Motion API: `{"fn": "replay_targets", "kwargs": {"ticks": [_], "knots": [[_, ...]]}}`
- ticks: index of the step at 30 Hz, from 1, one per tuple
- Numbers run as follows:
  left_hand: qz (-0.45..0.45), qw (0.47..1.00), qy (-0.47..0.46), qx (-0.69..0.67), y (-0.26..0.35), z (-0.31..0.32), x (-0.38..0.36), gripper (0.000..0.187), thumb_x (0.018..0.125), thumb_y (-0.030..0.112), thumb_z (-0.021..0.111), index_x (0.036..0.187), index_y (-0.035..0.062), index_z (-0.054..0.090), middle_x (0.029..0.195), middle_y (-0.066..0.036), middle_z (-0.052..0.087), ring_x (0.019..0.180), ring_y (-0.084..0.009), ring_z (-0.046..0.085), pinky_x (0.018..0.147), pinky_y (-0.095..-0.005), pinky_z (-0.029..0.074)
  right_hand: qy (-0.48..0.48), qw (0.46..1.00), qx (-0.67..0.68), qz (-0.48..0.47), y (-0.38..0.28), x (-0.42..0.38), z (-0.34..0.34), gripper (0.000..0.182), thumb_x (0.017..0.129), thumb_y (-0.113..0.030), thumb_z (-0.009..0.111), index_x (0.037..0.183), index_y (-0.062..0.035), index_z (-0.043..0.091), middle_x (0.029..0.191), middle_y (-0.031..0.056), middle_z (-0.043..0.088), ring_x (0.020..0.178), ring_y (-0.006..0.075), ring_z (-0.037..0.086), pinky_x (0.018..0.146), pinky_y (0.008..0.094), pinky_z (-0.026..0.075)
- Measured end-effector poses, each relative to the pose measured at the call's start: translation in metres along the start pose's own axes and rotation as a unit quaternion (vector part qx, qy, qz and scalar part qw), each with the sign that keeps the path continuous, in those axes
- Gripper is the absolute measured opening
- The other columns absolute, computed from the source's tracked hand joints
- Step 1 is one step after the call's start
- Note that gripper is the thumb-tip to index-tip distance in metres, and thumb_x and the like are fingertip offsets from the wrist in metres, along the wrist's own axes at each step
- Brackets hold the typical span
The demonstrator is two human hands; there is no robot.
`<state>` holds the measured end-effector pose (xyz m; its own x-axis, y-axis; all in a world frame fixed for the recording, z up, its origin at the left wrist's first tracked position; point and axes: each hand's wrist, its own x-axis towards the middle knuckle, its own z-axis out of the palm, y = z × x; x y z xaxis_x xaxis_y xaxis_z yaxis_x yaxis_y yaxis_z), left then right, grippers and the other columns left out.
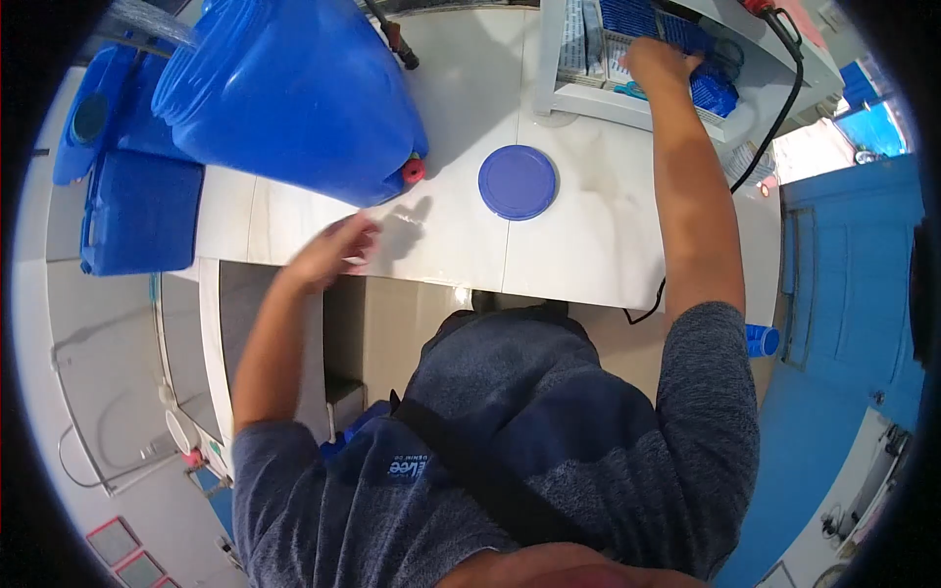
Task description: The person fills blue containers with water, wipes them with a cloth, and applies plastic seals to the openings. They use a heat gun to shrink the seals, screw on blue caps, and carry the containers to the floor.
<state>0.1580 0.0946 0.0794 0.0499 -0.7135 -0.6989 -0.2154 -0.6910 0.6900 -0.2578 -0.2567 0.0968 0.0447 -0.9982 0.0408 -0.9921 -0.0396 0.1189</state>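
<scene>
Over the white tiled counter's front edge hangs my left hand, a little blurred, fingers loosely bent and apart with nothing seen in them. It is just below a large blue jerrycan that has a red cap near its lower corner. My right hand reaches into an open grey-white cabinet. Its fingers point down among blue packets and white boxes, fingertips hidden, thumb held out to the side. A round blue lid lies flat on the counter between my hands.
More blue containers stand at the left end of the counter. A black cable runs down beside the cabinet. Packets in clear blue wrap fill the cabinet's right side. A blue door is at the right.
</scene>
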Motion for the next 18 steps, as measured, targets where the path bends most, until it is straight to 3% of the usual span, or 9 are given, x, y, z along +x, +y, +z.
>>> {"fn": "replay_targets", "kwargs": {"ticks": [2,4,6,7,9,12,14,17,18], "knots": [[-0.020,0.984,-0.003,-0.177,0.010,0.061,0.029,0.071,0.096,0.069,0.039,0.123,0.0051,0.057,0.090,0.001,0.058,0.075,-0.0089,0.052,0.063,-0.0235,0.043,0.026,0.999,0.032,0.020,0.003,0.000,-0.010,0.037,0.091,-0.042,0.063,0.120,-0.0207,0.071,0.131,0.0128,0.063,0.126,0.0389,0.054,0.108,0.0672,0.023],[-0.021,0.925,-0.028,-0.379,0.019,0.089,0.065,0.073,0.097,0.068,0.037,0.124,0.0032,0.057,0.085,0.004,0.061,0.071,-0.0095,0.056,0.059,-0.0230,0.044,0.050,0.996,0.064,0.043,0.006,-0.012,-0.028,0.035,0.093,-0.041,0.061,0.120,-0.0198,0.070,0.130,0.0137,0.064,0.125,0.0399,0.055,0.110,0.0689,0.021],[-0.047,0.842,0.001,-0.538,0.036,0.107,0.091,0.062,0.097,0.066,0.037,0.110,0.0101,0.061,0.076,0.005,0.060,0.065,-0.0094,0.056,0.053,-0.0224,0.044,0.115,0.977,0.180,-0.013,0.009,-0.053,-0.054,0.033,0.093,-0.038,0.060,0.117,-0.0177,0.071,0.120,0.0171,0.068,0.116,0.0395,0.061,0.107,0.0638,0.031],[-0.040,0.840,0.004,-0.541,0.044,0.112,0.099,0.062,0.097,0.066,0.037,0.110,0.0101,0.061,0.076,0.005,0.060,0.065,-0.0094,0.056,0.053,-0.0224,0.044,0.135,0.962,0.236,-0.033,0.009,-0.068,-0.059,0.032,0.093,-0.037,0.060,0.113,-0.0148,0.071,0.108,0.0202,0.070,0.108,0.0382,0.065,0.100,0.0543,0.041],[0.003,0.769,0.029,-0.639,0.052,0.117,0.111,0.049,0.098,0.063,0.036,0.090,0.0200,0.058,0.070,0.006,0.059,0.060,-0.0076,0.055,0.048,-0.0218,0.042,0.196,0.942,0.261,-0.071,0.011,-0.093,-0.049,0.037,0.093,-0.041,0.060,0.109,-0.0093,0.070,0.103,0.0175,0.071,0.097,0.0381,0.067,0.084,0.0432,0.051],[0.025,0.790,0.077,-0.608,0.032,0.111,0.140,0.046,0.098,0.063,0.036,0.078,0.0241,0.050,0.067,0.008,0.059,0.058,-0.0064,0.054,0.044,-0.0215,0.041,0.162,0.930,0.321,-0.080,0.005,-0.140,-0.052,0.030,0.092,-0.035,0.064,0.109,-0.0107,0.070,0.099,0.0179,0.072,0.097,0.0368,0.067,0.092,0.0434,0.047],[0.017,0.808,0.083,-0.584,0.035,0.112,0.134,0.044,0.098,0.063,0.038,0.081,0.0243,0.050,0.070,0.010,0.060,0.061,-0.0045,0.055,0.048,-0.0213,0.043,0.117,0.932,0.326,-0.108,0.001,-0.162,-0.051,0.027,0.090,-0.030,0.067,0.108,-0.0095,0.070,0.098,0.0157,0.072,0.094,0.0348,0.067,0.097,0.0471,0.044],[0.000,0.810,0.109,-0.577,0.054,0.137,0.095,0.045,0.099,0.062,0.039,0.097,0.0195,0.055,0.083,0.005,0.064,0.070,-0.0077,0.058,0.059,-0.0236,0.046,0.160,0.914,0.327,-0.178,-0.006,-0.184,-0.035,0.027,0.088,-0.027,0.069,0.110,-0.0111,0.069,0.101,0.0116,0.072,0.098,0.0305,0.066,0.102,0.0516,0.039],[0.030,0.879,0.080,-0.470,0.065,0.149,0.073,0.049,0.100,0.060,0.037,0.108,0.0148,0.054,0.092,0.001,0.064,0.079,-0.0103,0.060,0.067,-0.0260,0.048,0.163,0.917,0.323,-0.168,-0.010,-0.193,-0.039,0.027,0.088,-0.027,0.069,0.110,-0.0111,0.069,0.101,0.0116,0.072,0.098,0.0305,0.066,0.102,0.0516,0.039]]}}
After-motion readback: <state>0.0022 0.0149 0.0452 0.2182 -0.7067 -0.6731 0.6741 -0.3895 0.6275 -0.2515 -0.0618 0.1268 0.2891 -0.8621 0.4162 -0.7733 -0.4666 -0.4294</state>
